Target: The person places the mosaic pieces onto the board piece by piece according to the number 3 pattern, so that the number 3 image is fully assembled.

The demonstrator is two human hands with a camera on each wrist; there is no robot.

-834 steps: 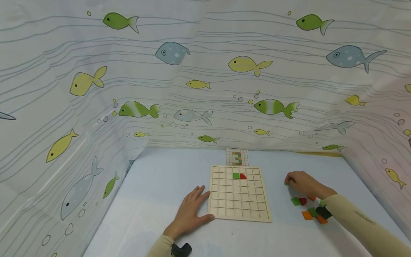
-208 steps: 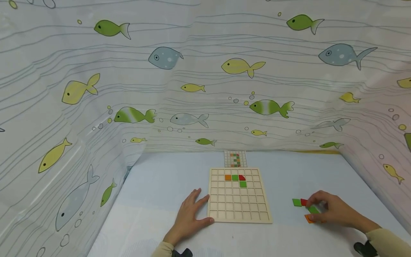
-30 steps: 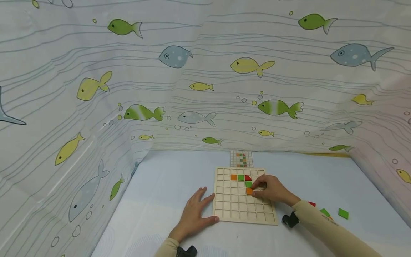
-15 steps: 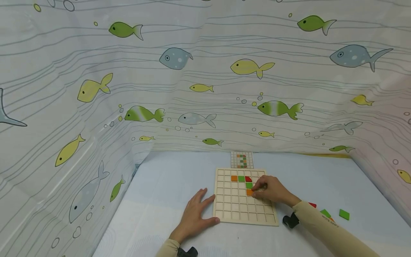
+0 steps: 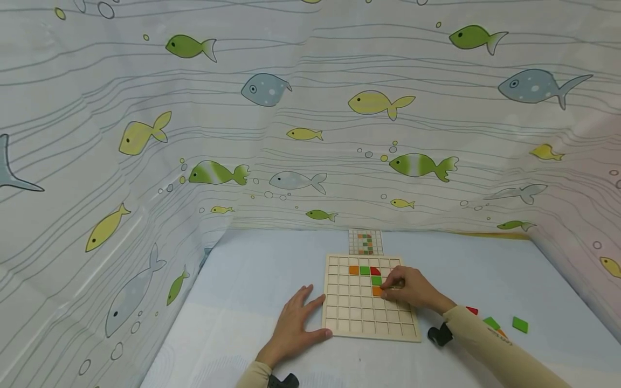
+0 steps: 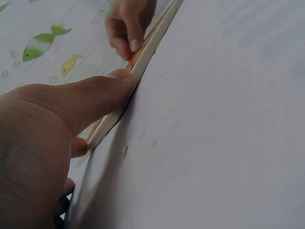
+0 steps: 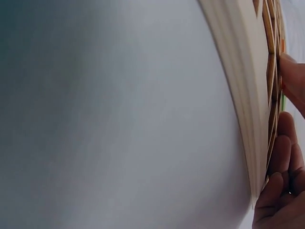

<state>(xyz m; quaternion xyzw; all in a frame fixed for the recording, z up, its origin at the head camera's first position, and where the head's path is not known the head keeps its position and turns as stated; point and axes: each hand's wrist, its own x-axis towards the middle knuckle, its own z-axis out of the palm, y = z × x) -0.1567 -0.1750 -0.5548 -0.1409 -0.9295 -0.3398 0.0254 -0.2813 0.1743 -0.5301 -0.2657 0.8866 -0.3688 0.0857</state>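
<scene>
Pinching with thumb and forefinger, the right hand [image 5: 414,289] has an orange tile [image 5: 377,291] by its right side, over the grid of the wooden board [image 5: 349,318], directly below a green tile [image 5: 376,281]. Whether the orange tile lies flat in its square I cannot tell; if one edge sits on a ridge, pressing could tip it, and a sideways nudge might shift the green tile. Above that sit a red piece [image 5: 375,271] and two more tiles in a row. The left hand [image 5: 293,326] is spread at the board's left edge, thumb by the near corner; should that light contact slip, the board could slide. Near the right sleeve [image 5: 504,353] lie loose pieces [image 5: 520,324], which a dragging cuff might scatter. A small patterned card [image 5: 366,242] lies behind the board.
</scene>
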